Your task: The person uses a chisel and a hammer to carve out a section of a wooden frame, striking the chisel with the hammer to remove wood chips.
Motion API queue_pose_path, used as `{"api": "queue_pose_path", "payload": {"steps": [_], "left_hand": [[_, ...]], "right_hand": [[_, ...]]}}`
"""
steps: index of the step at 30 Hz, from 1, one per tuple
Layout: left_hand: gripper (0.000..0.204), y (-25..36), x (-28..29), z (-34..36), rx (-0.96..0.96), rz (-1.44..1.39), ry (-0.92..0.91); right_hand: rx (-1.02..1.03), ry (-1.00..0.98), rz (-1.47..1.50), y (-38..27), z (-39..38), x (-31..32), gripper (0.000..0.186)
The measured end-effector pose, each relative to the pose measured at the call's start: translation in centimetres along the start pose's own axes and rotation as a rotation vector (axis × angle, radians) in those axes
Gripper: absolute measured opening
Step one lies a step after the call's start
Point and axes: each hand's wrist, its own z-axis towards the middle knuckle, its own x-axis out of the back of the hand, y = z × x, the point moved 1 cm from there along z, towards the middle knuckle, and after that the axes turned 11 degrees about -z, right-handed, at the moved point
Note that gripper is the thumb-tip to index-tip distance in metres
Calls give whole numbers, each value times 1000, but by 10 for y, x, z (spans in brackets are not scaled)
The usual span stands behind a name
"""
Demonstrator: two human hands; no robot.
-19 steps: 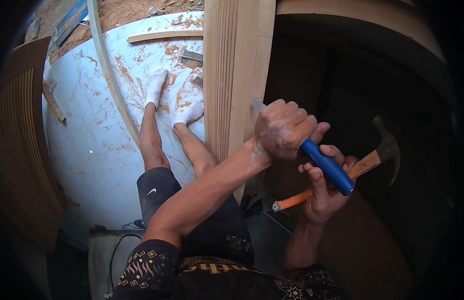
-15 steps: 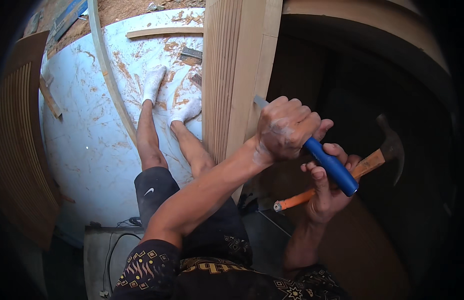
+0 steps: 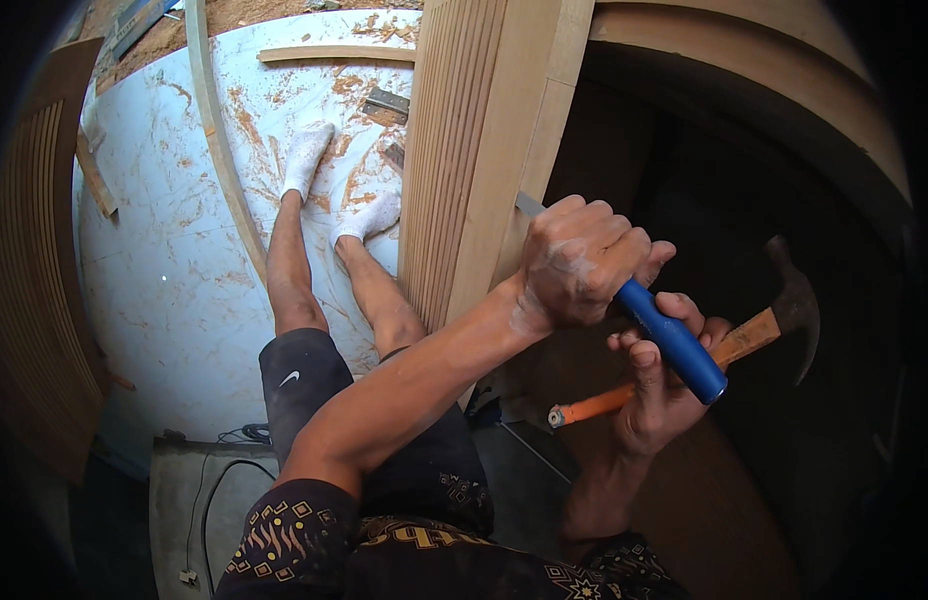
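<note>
My left hand (image 3: 582,262) is wrapped round a chisel (image 3: 672,342) with a blue handle. The grey blade pokes out past my knuckles and meets the pale edge of a wooden door panel (image 3: 529,150); whether the tip is sunk in cannot be made out. Below and to the right, my right hand (image 3: 656,395) holds a claw hammer (image 3: 752,335) in its curled grip. The hammer's dark head points right and its orange-wrapped end points left. Fingers and thumb of that same hand also rest about the chisel's blue handle.
A wooden frame (image 3: 744,75) arches over the dark opening on the right. Another slatted panel (image 3: 44,260) stands at far left. A long wooden strip (image 3: 222,155) crosses the white floor (image 3: 174,300), where shavings, a short batten (image 3: 334,54) and a hinge (image 3: 387,105) lie near my feet.
The whole view has shifted slightly, so the panel and both hands appear a little farther right. The grips on the chisel and the hammer look the same.
</note>
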Motion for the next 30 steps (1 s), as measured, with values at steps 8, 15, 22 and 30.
{"api": "queue_pose_path", "payload": {"steps": [8,15,22,30], "left_hand": [[38,1,0,0,17,-4,59],[38,0,1,-2,8,-30,74],[39,1,0,-1,-1,-17,90],[41,0,-2,0,-16,-7,113]], "right_hand": [[-13,5,-31,-2,2,-2,54],[20,-16,-45,0,0,0,54],[46,-26,-57,2,0,1,55],[19,56,-33,-5,-6,9,55]]}}
